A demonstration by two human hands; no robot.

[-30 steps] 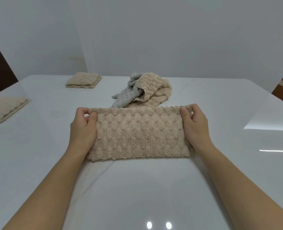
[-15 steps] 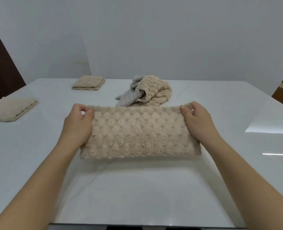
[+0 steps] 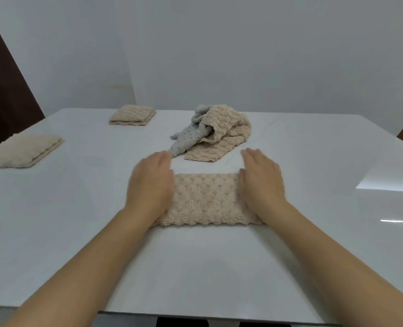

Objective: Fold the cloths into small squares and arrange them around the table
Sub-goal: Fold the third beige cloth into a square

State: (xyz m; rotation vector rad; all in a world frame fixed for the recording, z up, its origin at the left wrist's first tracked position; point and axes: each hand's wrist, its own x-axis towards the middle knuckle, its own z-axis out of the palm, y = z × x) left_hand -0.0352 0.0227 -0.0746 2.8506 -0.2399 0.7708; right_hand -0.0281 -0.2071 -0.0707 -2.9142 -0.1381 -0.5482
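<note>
both hands (image 3: 151, 182) now flat on folded cloth (image 3: 206, 201)

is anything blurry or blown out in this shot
Head view: the left hand and the right hand are smeared, most at the fingers, while the cloth under them is fairly sharp. Head view: the glossy table carries a near-white reflection on the right, with a thin bright streak below it.
</note>
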